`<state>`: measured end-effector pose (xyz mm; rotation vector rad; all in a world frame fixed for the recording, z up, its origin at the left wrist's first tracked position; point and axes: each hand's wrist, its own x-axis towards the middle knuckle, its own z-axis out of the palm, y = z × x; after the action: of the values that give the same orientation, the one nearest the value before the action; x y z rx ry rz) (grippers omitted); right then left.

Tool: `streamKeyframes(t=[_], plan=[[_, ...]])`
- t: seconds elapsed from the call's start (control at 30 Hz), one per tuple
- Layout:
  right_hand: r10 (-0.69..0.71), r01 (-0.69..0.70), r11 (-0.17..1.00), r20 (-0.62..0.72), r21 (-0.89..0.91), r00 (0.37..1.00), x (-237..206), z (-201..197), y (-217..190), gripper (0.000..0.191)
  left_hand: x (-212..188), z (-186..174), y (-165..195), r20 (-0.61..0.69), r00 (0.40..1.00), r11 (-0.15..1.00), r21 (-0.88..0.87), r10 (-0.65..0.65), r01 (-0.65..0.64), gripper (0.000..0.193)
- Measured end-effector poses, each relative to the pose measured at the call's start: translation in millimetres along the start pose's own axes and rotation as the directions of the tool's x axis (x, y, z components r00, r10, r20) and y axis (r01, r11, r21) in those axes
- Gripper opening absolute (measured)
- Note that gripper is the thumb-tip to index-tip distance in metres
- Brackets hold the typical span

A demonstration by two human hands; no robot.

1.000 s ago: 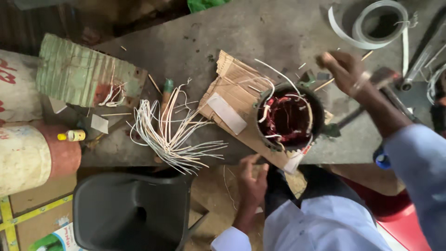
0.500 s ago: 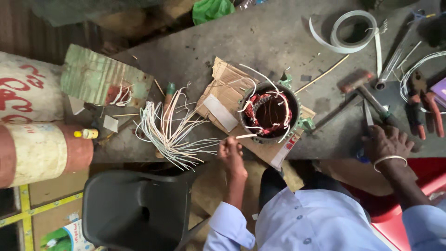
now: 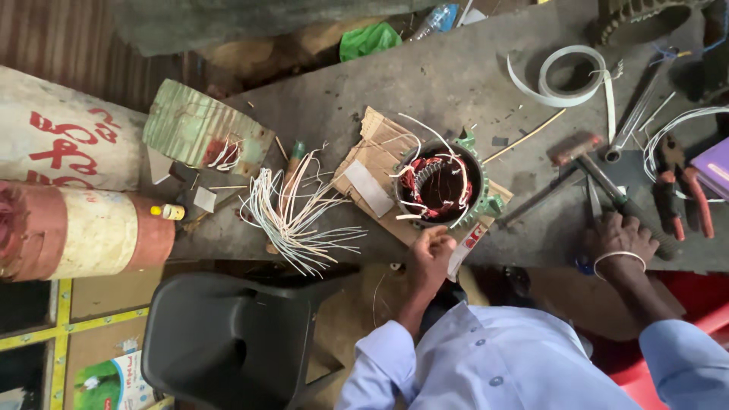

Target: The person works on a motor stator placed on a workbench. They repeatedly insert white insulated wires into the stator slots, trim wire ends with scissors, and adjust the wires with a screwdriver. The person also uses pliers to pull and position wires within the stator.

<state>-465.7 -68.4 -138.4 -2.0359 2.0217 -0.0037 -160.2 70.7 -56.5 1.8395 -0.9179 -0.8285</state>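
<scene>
— Fingers on the left hand [image 3: 431,252]?
— Curled shut at the bench edge, touching the stator's [image 3: 440,184] rim, pinching a white strip, I think. Stator sits on cardboard [image 3: 372,163], just above.
— Right hand [image 3: 621,237]?
— Spread flat, palm down, fingertips on the hammer [image 3: 600,173] handle; pliers [image 3: 683,182] nearby.

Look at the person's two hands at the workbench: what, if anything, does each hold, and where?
The left hand pinches something small at the motor stator's near rim; what it is cannot be told. The right hand rests on the hammer's handle at its near end.
</scene>
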Motion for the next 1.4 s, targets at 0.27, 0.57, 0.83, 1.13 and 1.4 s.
streamKeyframes(t=[0.27, 0.57, 0.83, 1.13, 1.4], plan=[[0.082, -0.092, 0.995, 0.206, 0.037, 0.975, 8, -32, -15, 0.07, 6, 18, 67, 0.007, 0.975, 0.975, -0.002, 0.224, -0.224, 0.019], [0.062, -0.076, 0.99, 0.119, 0.116, 0.991, -5, -33, 6, 0.042, 32, 34, 66, 0.213, 0.822, 0.782, 0.257, 0.527, -0.568, 0.021], [0.07, -0.076, 0.058, 0.072, 0.995, 0.995, -50, -26, 57, 0.022, 47, 12, 39, 0.439, 0.498, 0.389, 0.317, 0.748, -0.865, 0.026], [0.051, -0.141, 0.121, 0.136, 0.983, 0.989, -74, 0, 22, 0.023, 89, 17, 38, 0.55, 0.601, 0.685, 0.071, 0.58, -0.726, 0.016], [-0.133, 0.078, 0.797, 0.049, 0.599, 0.99, -82, -6, -94, 0.063, 103, 23, 11, 0.533, 0.561, 0.712, -0.115, 0.633, -0.693, 0.015]])
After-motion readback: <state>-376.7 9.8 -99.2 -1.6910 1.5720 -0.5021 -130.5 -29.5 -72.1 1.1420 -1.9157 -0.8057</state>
